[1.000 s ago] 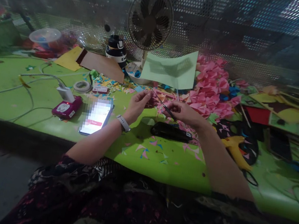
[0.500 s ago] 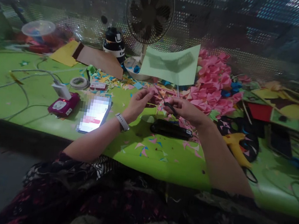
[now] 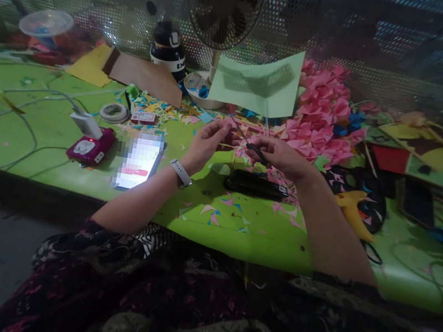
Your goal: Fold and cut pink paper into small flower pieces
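My right hand is closed round the dark handles of a pair of scissors, whose thin blades point up and left toward my other hand. With thumb and fingers pinched, my left hand holds a small piece of pink paper by the blade tips; much of it is hidden. Below both hands lies a black, long-shaped object with a small label at one end. Pink and blue paper scraps are scattered on the green tabletop.
A heap of pink folded paper stands behind my right hand, beside a pale green sheet. A fan and a bottle stand at the back. Leftward are a lit phone, a purple socket block and a tape roll.
The camera view has shifted slightly, so the table's things sit a little higher in the picture. Both hands keep nearly the same pose, with the scissors still in the right.
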{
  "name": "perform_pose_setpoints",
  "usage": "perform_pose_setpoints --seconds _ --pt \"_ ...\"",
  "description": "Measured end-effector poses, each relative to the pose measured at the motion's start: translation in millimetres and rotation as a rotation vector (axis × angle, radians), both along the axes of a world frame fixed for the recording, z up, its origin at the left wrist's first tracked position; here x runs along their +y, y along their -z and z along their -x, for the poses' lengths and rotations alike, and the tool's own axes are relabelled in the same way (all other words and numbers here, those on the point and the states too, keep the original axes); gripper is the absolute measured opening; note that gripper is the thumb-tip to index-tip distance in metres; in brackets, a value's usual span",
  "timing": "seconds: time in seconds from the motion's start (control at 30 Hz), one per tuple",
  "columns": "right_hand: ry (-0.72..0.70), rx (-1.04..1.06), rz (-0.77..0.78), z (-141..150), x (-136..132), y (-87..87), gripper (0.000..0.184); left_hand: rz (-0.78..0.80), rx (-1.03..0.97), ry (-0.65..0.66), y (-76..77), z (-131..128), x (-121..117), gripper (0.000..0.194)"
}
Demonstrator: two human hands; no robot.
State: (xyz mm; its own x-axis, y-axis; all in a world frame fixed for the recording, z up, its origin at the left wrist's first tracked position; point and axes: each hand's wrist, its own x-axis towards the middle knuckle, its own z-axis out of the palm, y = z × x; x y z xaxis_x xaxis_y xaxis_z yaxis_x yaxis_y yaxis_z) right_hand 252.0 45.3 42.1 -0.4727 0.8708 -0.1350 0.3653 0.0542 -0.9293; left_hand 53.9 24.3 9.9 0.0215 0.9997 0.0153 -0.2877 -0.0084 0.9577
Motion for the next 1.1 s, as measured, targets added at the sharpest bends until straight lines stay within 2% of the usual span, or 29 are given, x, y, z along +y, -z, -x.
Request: perform_pose_setpoints --seconds 0.27,1.1 --pt "0.034 0.009 -0.026 -0.1 3.0 4.3 0.054 0.002 -0.004 -0.014 -1.3 0.2 -0.4 0.017" --pt "0.041 -0.011 -0.069 1.5 0.3 0.0 0.055 0.011 -0.027 0.003 0.9 1.5 2.3 0.018"
